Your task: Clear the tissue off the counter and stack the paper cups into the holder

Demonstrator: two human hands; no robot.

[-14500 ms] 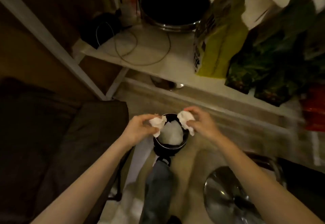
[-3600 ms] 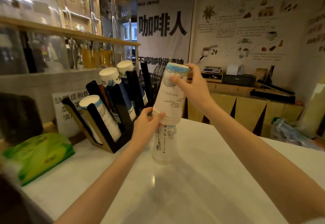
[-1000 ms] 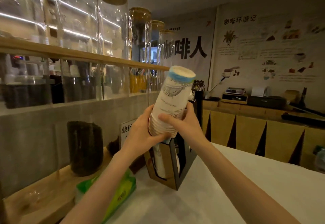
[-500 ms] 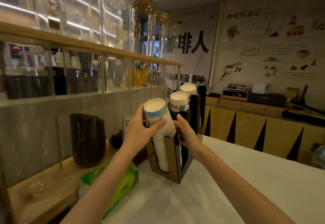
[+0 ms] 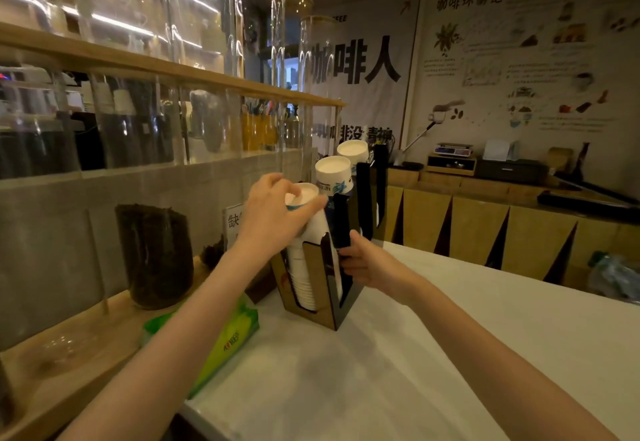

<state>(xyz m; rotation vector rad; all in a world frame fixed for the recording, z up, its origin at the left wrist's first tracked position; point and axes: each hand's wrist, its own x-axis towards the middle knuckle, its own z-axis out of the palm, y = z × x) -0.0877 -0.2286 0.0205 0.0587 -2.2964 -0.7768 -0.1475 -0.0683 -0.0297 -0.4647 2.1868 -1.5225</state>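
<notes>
Wall banner [image 5: 356, 62] "咖啡人"; left hand [image 5: 268, 217] grips cup stack [image 5: 304, 260], right hand [image 5: 363, 262] grips holder [image 5: 329, 302] (tilted).

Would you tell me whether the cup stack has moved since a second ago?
Yes. The cup stack has dropped down into the holder, with the left hand on top.

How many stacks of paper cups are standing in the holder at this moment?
3: the nearest stack under the left hand, a middle stack, and a far stack. The holder may hide more.
</notes>
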